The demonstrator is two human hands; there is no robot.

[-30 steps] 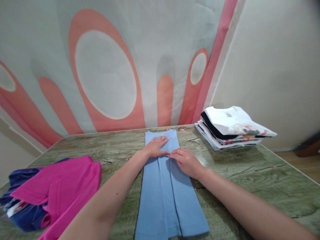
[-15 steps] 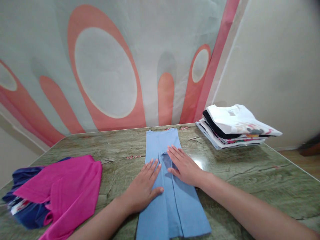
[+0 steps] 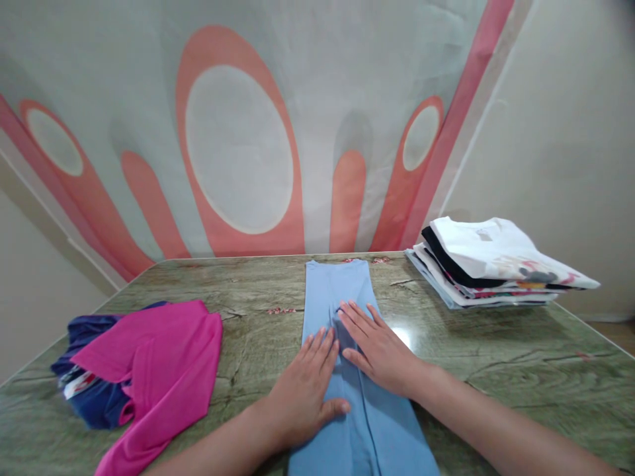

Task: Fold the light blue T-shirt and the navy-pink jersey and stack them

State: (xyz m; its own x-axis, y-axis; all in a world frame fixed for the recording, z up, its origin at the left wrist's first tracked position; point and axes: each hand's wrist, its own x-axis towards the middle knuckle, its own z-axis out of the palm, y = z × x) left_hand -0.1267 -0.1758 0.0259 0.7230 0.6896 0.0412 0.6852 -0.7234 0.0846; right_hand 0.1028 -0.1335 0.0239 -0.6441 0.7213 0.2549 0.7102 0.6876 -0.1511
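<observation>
A light blue garment (image 3: 342, 291), folded into a long narrow strip, lies down the middle of the green wood-grain table (image 3: 496, 344). My left hand (image 3: 307, 390) lies flat on its left side, fingers stretched out, holding nothing. Just beyond it, my right hand (image 3: 377, 347) rests flat on the strip's middle, fingers spread and pointing to the far left. Both palms press on the cloth side by side, almost touching.
A pink shirt (image 3: 159, 363) lies over dark blue clothes (image 3: 94, 396) at the table's left. A stack of folded shirts (image 3: 496, 261), white on top, sits at the far right. A wall cloth with orange ovals (image 3: 238, 145) hangs behind the table.
Both hands have slid along the blue strip toward me, from near its far end to its middle. The view has shifted, so everything sits further right in the picture.
</observation>
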